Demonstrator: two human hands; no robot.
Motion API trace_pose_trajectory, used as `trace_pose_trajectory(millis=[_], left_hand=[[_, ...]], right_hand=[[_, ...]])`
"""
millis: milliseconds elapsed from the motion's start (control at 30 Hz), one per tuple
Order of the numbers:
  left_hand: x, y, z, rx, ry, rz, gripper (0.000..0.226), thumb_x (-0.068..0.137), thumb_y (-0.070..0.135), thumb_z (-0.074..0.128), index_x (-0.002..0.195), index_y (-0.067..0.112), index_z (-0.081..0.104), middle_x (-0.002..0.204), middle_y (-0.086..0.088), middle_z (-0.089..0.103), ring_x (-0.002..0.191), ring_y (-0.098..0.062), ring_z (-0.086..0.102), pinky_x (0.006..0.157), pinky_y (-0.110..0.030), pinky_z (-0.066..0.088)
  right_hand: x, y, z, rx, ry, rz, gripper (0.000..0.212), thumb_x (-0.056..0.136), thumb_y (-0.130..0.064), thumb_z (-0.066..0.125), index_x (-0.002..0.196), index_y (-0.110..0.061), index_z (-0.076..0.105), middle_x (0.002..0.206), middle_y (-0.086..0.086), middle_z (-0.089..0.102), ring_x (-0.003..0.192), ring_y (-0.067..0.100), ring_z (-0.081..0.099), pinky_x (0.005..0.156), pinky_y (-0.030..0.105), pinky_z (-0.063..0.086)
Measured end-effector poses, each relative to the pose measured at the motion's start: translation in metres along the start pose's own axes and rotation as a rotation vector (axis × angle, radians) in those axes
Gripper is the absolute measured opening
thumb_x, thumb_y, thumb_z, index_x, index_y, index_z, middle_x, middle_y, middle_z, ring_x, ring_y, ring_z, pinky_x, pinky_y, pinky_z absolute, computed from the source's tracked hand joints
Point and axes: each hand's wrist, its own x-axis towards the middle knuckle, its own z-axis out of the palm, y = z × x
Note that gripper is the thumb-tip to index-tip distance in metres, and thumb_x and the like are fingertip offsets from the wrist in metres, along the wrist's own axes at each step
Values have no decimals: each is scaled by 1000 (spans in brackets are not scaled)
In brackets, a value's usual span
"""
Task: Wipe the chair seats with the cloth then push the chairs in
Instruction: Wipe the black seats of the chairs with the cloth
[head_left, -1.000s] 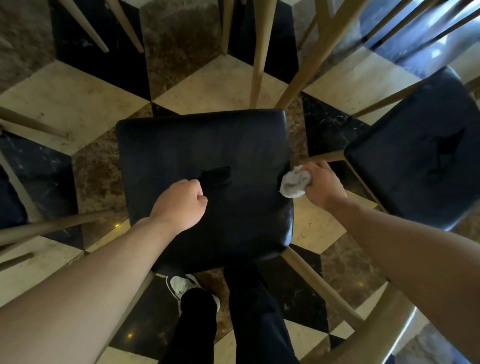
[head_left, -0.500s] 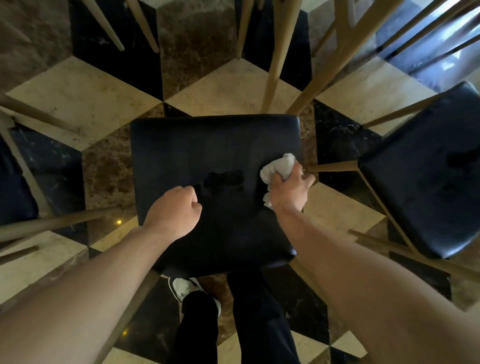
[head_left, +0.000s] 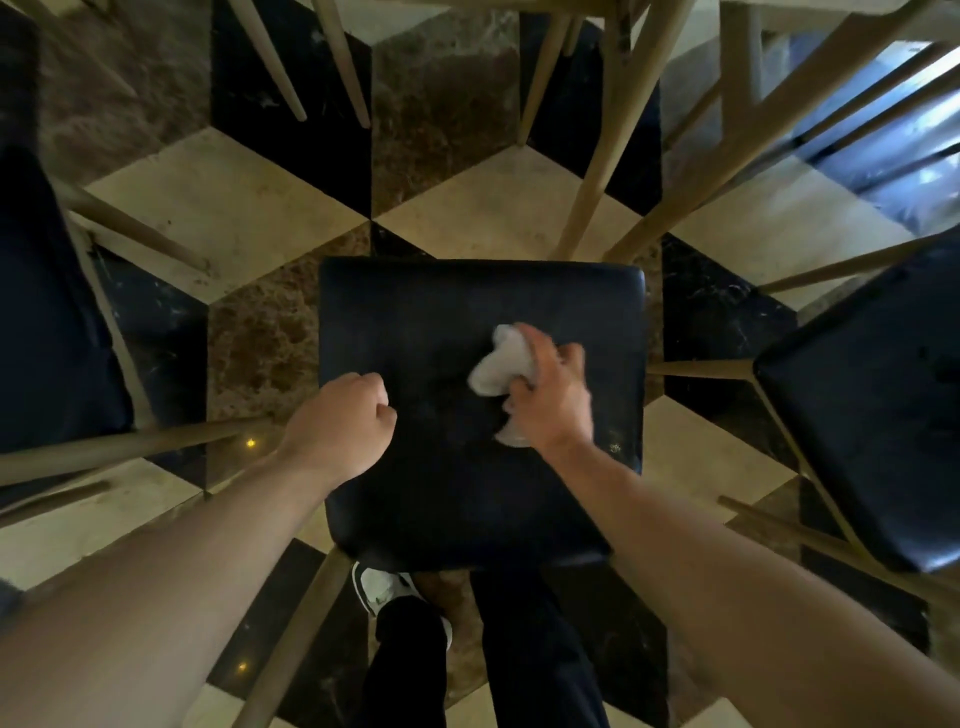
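A black padded chair seat (head_left: 447, 306) fills the middle of the view, seen from above. My right hand (head_left: 553, 402) grips a crumpled white cloth (head_left: 501, 364) and presses it on the seat's right-centre. My left hand (head_left: 343, 423) is a closed fist resting at the seat's left edge, nothing visible in it. A second black chair seat (head_left: 878, 395) stands to the right, and part of a third dark seat (head_left: 47, 322) shows at the left edge.
Pale wooden chair and table legs (head_left: 602, 145) rise beyond the seat and slant across both sides. The floor (head_left: 234, 208) is cream, black and brown marble in a cube pattern. My dark trousers and a white shoe (head_left: 382, 592) are just below the seat.
My right hand has carried the cloth from the seat's right edge leftward onto its middle. The left fist has stayed at the left edge. The view has shifted so the seat sits more centrally.
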Motion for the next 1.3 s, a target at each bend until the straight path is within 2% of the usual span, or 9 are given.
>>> trace_pose_trajectory(millis=[167,467,533,667,800,967,1067,1200,1300], left_hand=[[-1,1,4,-23,18,5,10,101,24,50,96,21,59,96,5,59,77,-9,56,60,-25,41],[-2,-40,-14,-59,68,28,14,100,25,50,107,19,61,105,2,60,91,-15,59,73,-32,49],[1,-56,-18,-13,68,-9,11,98,27,52,104,20,59,105,1,57,90,-18,56,74,-36,47],[9,-91,-18,1,61,-31,21,97,31,55,114,18,57,118,-4,56,99,-23,57,75,-36,44],[10,-115,-21,-45,26,0,36,99,29,53,133,15,54,136,-8,54,120,-28,57,89,-39,47],[8,-127,-22,-138,-3,6,38,100,29,52,136,16,51,135,-8,58,117,-27,59,90,-42,50],[6,-138,-20,-152,37,-14,37,100,29,53,136,17,51,134,-6,60,113,-25,60,82,-36,47],[7,-159,-18,-187,28,-17,35,99,27,55,132,14,54,133,-7,58,115,-27,58,88,-38,48],[6,-168,-21,-208,30,-30,28,99,26,55,124,15,56,122,-6,60,101,-21,56,81,-35,46]], right_hand=[[26,38,-39,-7,250,306,52,97,-13,54,139,-44,47,122,2,29,91,37,60,89,52,57],[-19,-66,88,130,37,149,52,93,-16,65,136,-41,50,132,1,27,109,36,54,95,52,55],[-37,-96,120,66,-59,74,50,91,-17,66,135,-37,54,133,5,29,112,39,51,102,50,50],[-45,-127,144,76,-172,60,48,89,-16,66,134,-34,61,131,6,33,112,37,47,95,40,51],[-39,-110,115,-24,-32,55,42,90,-13,61,130,-27,64,127,4,37,110,31,50,96,40,53],[-24,-83,88,-56,164,311,41,92,-14,52,128,-28,64,130,5,36,112,32,48,97,42,51],[-30,-105,116,-69,56,208,44,89,-13,56,128,-32,64,135,3,36,113,33,43,95,40,49],[-46,-140,167,-118,-121,-33,49,83,-11,64,128,-31,66,136,3,36,115,33,39,92,45,52],[-53,-155,178,-257,-255,-217,46,78,-18,69,122,-31,68,132,3,36,114,33,38,87,46,53]])
